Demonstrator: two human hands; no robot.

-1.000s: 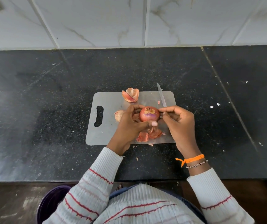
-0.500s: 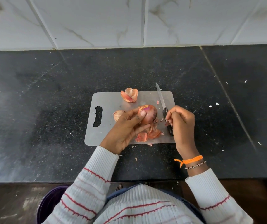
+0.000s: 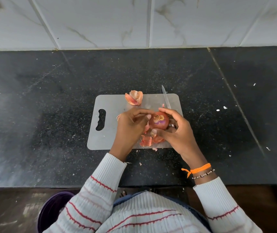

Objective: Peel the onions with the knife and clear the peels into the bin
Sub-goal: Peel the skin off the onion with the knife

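Note:
A reddish onion (image 3: 158, 121) with papery skin and its cut end up is held just above the grey cutting board (image 3: 111, 132). My right hand (image 3: 179, 133) cups it from the right, fingers over the top and thumb underneath. My left hand (image 3: 131, 126) has its curled thumb and forefinger against the onion's left side. The knife (image 3: 166, 98) lies on the board's right part with its blade pointing away; my right hand hides its handle. Loose peels lie at the board's far edge (image 3: 134, 98) and under my hands (image 3: 147, 140).
A purple bin (image 3: 53, 209) stands on the floor at the lower left, below the counter's front edge. The black stone counter (image 3: 50, 115) carries small peel scraps and white specks. A tiled wall rises behind it.
My right hand has let go of the knife, which now lies on the board, and has taken the onion from the right. My left hand has shifted to the onion's left side.

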